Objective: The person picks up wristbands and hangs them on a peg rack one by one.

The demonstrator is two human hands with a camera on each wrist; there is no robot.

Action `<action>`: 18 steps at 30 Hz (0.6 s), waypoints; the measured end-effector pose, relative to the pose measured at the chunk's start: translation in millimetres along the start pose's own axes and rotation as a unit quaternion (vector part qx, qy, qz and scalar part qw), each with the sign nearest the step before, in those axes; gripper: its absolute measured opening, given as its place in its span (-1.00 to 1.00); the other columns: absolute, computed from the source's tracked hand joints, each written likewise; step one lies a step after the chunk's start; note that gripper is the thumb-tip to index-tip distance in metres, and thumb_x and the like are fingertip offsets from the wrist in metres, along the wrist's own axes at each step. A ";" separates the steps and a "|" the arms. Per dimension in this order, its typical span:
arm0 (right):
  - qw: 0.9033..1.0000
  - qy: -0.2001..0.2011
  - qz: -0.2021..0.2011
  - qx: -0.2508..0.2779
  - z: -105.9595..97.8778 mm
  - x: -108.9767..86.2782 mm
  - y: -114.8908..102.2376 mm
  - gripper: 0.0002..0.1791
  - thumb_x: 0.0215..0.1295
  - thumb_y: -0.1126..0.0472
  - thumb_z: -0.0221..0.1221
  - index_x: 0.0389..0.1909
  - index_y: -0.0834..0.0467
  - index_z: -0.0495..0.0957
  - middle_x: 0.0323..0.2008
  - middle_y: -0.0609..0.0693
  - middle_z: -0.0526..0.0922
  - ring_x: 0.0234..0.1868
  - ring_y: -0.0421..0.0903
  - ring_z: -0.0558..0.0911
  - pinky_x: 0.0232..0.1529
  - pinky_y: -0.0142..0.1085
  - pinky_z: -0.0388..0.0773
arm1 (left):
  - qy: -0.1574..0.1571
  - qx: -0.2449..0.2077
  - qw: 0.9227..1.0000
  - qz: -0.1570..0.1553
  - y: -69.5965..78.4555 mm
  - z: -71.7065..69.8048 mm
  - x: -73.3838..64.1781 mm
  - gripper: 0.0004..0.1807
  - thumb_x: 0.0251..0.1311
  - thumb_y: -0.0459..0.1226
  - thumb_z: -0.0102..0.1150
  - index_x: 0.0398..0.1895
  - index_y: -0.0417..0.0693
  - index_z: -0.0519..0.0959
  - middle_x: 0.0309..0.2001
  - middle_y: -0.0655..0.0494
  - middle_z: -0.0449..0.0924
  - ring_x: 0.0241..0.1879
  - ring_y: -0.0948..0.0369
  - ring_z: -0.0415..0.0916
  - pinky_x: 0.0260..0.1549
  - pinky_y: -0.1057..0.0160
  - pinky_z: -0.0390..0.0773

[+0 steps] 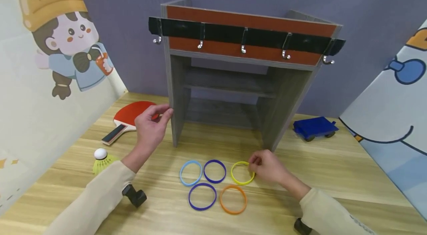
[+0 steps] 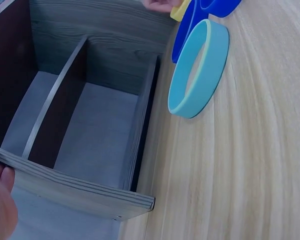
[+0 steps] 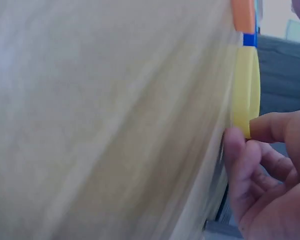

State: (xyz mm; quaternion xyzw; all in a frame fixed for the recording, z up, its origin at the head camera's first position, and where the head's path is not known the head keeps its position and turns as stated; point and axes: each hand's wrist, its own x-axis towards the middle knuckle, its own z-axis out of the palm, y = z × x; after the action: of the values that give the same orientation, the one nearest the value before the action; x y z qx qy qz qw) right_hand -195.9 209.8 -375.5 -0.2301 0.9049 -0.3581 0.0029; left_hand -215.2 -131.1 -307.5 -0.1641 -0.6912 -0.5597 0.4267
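Note:
My left hand grips the front edge of the left side panel of a grey wooden shelf unit, thumb and fingers on either side. With the thumb and fingers of my right hand I pinch the right side of a yellow wristband, which still appears to rest on the table. Left of it lie a light blue wristband and a dark blue wristband. Closer to me are another dark blue wristband and an orange wristband.
A black strip with several silver hooks crosses the unit's red-brown top board. On the left lie a red table tennis bat and a shuttlecock. A blue toy cart stands at right. Walls enclose the wooden table.

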 end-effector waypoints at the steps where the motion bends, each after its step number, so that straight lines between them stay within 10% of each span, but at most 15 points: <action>1: 0.999 -0.004 0.020 0.037 -1.5 -0.1 1.5 -0.98 0.10 0.42 0.21 -0.46 0.30 0.56 -0.61 -0.05 0.54 -0.65 -0.19 0.53 -0.66 -0.33 0.53 | -0.002 0.000 1.000 -0.002 -0.6 -0.4 0.1 -0.84 -0.04 -0.62 0.30 -0.33 -0.52 0.61 -0.41 -0.27 0.62 -0.43 0.32 0.60 -0.37 0.44 0.59; 7: 0.974 -0.005 0.112 0.196 -17.0 0.7 2.5 -0.87 0.18 0.41 0.20 -0.33 0.41 0.47 -0.51 0.17 0.56 -0.58 0.03 0.62 -0.61 -0.23 0.61 | -0.011 -0.003 1.000 -0.008 -3.0 -1.8 0.8 -0.86 -0.03 -0.59 0.32 -0.35 -0.50 0.61 -0.43 -0.26 0.62 -0.44 0.37 0.58 -0.43 0.48 0.57; 18: 0.923 0.081 0.081 0.367 -45.1 15.5 -25.6 -0.88 0.14 0.53 0.20 -0.32 0.43 0.46 -0.37 0.29 0.61 -0.38 0.07 0.69 -0.32 -0.16 0.65 | -0.016 -0.008 1.000 0.002 -5.1 -4.0 1.1 -0.86 -0.04 -0.62 0.31 -0.36 -0.52 0.61 -0.44 -0.27 0.62 -0.46 0.35 0.59 -0.43 0.45 0.59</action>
State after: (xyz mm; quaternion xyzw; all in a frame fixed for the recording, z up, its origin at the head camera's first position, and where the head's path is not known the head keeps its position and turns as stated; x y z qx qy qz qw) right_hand -206.8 216.1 -322.9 -0.1091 0.7228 -0.6811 0.0426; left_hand -217.8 -136.7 -309.9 -0.1776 -0.6933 -0.5615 0.4155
